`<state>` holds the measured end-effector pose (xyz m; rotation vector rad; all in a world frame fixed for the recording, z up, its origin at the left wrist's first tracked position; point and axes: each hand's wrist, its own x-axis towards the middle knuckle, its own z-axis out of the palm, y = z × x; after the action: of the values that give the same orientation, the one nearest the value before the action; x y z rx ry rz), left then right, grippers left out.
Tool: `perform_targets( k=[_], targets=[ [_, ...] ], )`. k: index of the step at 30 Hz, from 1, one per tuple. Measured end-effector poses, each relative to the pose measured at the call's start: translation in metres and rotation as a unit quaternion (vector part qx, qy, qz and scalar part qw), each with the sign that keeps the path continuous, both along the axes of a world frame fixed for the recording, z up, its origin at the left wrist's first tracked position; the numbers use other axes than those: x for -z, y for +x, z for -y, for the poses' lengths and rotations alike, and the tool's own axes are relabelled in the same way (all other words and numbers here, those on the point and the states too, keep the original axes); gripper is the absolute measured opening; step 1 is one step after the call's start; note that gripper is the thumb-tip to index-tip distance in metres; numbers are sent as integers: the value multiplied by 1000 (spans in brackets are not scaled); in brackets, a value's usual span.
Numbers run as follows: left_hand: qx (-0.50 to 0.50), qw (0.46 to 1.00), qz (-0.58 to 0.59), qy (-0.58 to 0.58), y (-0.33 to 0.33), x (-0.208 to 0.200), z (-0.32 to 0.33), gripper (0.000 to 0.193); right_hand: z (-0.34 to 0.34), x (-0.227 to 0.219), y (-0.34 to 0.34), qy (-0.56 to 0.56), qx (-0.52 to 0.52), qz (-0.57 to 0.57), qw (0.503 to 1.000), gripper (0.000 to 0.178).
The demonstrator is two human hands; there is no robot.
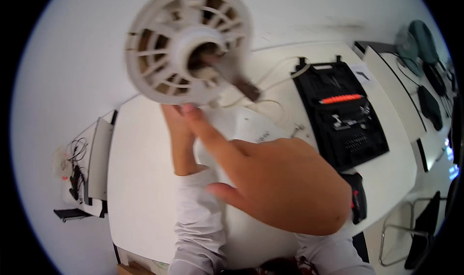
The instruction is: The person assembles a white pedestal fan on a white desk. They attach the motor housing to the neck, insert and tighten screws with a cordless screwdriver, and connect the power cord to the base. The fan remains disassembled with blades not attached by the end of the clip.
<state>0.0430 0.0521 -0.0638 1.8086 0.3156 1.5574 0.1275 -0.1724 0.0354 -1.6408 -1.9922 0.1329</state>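
Note:
A round, off-white slotted plastic housing (145,76), its middle ring hollow and brownish inside, is raised over the far side of the table. My left hand (181,142) holds it up from below and behind; the housing hides most of those fingers. A blurred arm with a dark brown tip (249,89) sticks out from its centre toward the lower right. My right hand (290,183) is in front, index finger stretched to the housing's lower rim and thumb apart. Nothing shows in its grasp, though its other fingers are hidden.
On the white table (140,178), an open black tool case (309,105) holds an orange-red handle (341,99) and small bits (356,142). A black-and-red tool (356,200) lies near my right wrist. A pale cord (278,81) loops behind. Chairs (420,231) stand right.

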Motion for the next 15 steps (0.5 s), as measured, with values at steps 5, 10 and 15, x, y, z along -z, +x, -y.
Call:
perform_targets(
  k=[5, 10, 15],
  targets=[
    [42, 996, 36, -63, 1, -5, 5, 81, 25, 10, -11, 11, 4, 116, 993, 54],
    [101, 992, 35, -66, -2, -6, 0, 95, 62, 36, -26, 6, -53, 66, 996, 44],
    [131, 991, -4, -10, 15, -14, -12, 104, 147, 13, 13, -229, 177, 104, 951, 46]
  ],
)
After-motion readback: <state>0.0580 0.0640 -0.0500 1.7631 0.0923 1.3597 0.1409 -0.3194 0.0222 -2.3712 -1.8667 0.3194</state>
